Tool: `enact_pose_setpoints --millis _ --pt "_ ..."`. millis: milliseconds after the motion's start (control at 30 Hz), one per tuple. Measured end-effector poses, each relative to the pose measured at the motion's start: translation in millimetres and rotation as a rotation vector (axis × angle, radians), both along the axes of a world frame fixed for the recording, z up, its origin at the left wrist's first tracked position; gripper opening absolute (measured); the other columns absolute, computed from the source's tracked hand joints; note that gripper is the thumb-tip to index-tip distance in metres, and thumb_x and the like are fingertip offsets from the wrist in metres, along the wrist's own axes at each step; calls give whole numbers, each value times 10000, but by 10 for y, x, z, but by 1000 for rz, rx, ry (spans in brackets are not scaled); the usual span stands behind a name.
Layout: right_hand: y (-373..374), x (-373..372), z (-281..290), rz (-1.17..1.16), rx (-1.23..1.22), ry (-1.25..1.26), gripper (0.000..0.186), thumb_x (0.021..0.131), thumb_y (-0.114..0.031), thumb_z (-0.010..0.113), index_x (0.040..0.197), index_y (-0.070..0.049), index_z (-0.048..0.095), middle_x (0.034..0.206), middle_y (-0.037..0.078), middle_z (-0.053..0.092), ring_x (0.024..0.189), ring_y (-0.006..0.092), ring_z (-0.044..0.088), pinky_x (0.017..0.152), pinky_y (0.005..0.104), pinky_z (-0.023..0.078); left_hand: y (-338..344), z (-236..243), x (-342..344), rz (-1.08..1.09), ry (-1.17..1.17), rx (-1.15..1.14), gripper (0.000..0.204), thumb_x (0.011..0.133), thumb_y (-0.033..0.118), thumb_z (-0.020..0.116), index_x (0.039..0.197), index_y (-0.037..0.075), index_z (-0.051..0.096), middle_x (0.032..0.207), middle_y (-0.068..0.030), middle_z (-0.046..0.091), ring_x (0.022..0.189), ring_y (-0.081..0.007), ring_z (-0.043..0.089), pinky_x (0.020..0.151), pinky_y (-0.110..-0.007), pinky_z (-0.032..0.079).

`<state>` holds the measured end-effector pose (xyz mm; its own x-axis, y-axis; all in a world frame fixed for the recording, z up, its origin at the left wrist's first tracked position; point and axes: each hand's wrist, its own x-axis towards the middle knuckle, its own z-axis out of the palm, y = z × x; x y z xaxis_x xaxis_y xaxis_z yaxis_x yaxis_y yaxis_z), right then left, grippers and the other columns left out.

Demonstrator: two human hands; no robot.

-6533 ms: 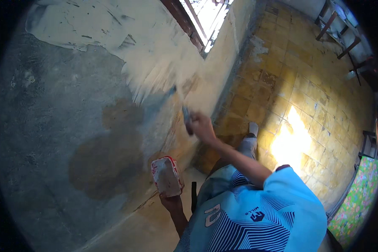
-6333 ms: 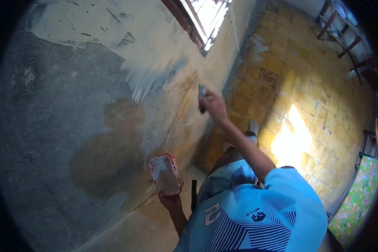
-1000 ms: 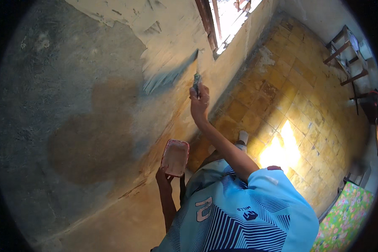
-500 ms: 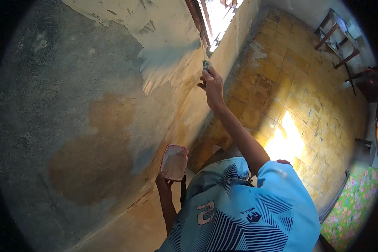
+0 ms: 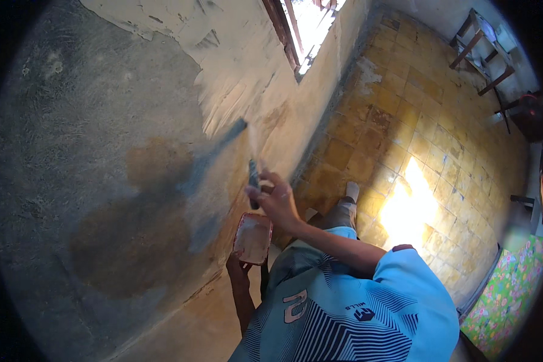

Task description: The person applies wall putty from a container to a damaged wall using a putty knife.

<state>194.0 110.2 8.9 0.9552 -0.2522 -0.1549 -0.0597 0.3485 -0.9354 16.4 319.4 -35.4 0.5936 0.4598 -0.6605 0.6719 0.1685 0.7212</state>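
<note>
My left hand (image 5: 238,273) is closed under the lower end of a small rectangular tub (image 5: 237,238) with a reddish rim. Whitish paste coats the inside of the tub. Just above it, my right hand (image 5: 277,199) grips a putty knife (image 5: 253,176) by its dark handle, with the blade pointing up and away from me. Motion smears the blade, so I cannot tell whether paste is on it. Beside both hands runs a wall (image 5: 157,108), partly spread with pale plaster (image 5: 229,54) in its upper area, with grey and brown patches lower down.
A barred window (image 5: 301,36) opens in the wall ahead. To my right, worn yellow floor tiles (image 5: 398,114) carry a bright patch of sunlight. A wooden stand (image 5: 479,51) is at the far right, and a green flowered cloth (image 5: 507,289) lies at the near right.
My right hand has drawn the putty knife back from the window corner, down toward the tub. The left hand with the tub has barely moved.
</note>
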Motion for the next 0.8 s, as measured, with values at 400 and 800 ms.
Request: enact_pose_setpoints --millis 400,800 --pt "-517 1139 -107 35 -26 -41 229 832 -182 719 896 11 613 738 64 634 646 102 605 542 243 476 -41 30 -87 16 12 -17 509 792 371 615 1170 41 531 1149 -133 556 1039 -279 571 810 -426 502" --pt "-792 904 -169 -1 162 -70 291 805 -164 742 948 59 621 767 76 651 664 116 629 545 255 506 10 93 -100 56 -26 -47 580 766 340 626 1242 34 500 1174 -146 539 1058 -295 563 832 -441 504"
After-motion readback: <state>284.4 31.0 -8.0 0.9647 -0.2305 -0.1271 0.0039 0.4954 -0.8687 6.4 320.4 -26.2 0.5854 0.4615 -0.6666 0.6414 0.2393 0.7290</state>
